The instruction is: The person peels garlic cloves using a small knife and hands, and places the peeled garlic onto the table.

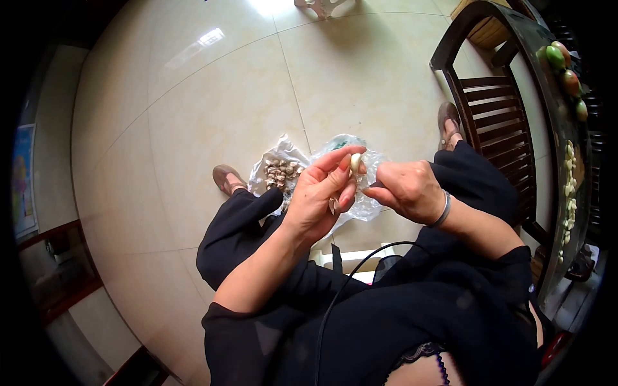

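Between the thumb and fingers of my left hand (322,193) is a pale peeled garlic clove (355,162). A second small clove or piece of skin (333,206) shows against the curled lower fingers of that hand. Just to the right, apart from the clove, my right hand (409,188) is closed with its fingers curled; whatever is in them is hidden. Below the hands, unpeeled garlic cloves (280,172) lie on a white plastic bag (259,175) on the floor. A clear plastic bag (370,207) is partly covered by my hands.
On the right, a dark wooden chair (492,122) stands beside a dark table (547,138). The table holds a line of peeled cloves (570,193) and several green-and-red fruits (570,82). A black cable (344,283) crosses my lap. A white stool (322,6) is at the top.
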Demonstrator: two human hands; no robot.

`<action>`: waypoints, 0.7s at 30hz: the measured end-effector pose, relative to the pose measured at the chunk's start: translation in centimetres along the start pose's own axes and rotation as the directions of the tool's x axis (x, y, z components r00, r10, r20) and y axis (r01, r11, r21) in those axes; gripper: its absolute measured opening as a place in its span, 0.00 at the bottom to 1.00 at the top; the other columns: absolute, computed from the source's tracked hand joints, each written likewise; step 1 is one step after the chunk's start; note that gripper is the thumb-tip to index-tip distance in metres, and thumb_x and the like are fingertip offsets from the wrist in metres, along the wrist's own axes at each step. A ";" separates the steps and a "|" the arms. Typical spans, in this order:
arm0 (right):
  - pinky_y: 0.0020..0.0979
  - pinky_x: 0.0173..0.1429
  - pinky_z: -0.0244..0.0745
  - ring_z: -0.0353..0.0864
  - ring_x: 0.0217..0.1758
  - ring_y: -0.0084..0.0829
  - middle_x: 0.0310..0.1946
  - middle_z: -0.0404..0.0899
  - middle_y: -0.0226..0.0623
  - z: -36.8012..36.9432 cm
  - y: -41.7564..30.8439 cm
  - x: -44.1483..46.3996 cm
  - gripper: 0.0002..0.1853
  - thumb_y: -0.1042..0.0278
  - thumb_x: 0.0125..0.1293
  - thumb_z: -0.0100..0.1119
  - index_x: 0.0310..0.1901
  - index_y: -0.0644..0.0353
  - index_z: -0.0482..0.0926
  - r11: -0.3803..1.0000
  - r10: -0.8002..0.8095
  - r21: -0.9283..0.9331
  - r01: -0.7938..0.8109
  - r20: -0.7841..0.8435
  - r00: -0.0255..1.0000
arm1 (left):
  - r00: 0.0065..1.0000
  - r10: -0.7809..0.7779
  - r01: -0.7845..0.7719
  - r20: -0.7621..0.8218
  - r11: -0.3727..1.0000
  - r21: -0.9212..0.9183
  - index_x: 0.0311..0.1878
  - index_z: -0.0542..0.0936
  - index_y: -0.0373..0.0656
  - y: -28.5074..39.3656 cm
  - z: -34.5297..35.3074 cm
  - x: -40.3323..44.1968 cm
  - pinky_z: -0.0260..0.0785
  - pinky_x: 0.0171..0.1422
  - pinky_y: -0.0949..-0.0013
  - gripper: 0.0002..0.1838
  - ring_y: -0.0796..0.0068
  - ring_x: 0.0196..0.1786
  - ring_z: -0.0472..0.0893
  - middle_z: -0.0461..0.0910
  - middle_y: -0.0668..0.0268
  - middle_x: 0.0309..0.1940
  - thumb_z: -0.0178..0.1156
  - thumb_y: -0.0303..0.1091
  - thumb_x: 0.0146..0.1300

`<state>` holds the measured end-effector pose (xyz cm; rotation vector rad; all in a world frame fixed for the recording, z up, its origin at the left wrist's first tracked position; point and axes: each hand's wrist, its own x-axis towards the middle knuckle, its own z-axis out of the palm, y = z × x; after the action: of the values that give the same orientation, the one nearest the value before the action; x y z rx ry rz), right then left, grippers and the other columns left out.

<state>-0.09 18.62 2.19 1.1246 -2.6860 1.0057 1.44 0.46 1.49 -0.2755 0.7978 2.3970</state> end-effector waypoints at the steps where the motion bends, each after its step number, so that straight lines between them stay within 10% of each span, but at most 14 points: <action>1: 0.32 0.19 0.65 0.71 0.17 0.36 0.15 0.68 0.35 0.1 0.1 0.0 0.18 0.53 0.56 0.55 0.21 0.58 0.66 1.000 -0.011 0.007 0.011 -0.007 1.000 | 1.000 0.001 -0.001 -0.001 1.000 0.001 0.55 0.68 0.39 0.0 0.0 0.0 0.57 0.22 0.84 0.18 0.87 0.20 0.66 0.73 0.65 0.38 0.52 0.33 0.62; 21: 0.34 0.22 0.65 0.72 0.19 0.40 0.17 0.70 0.41 -0.2 -0.1 0.1 0.12 0.64 0.53 0.60 0.26 0.61 0.69 0.972 0.032 0.233 -0.035 0.016 0.999 | 0.999 0.028 -0.026 -0.036 0.998 0.051 0.50 0.70 0.39 0.0 0.3 -0.2 0.57 0.22 0.84 0.16 0.86 0.20 0.67 0.74 0.65 0.35 0.54 0.35 0.61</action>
<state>-0.10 18.64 2.40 1.1254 -2.6577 1.3542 1.58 0.57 1.76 -0.2914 0.8825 2.3994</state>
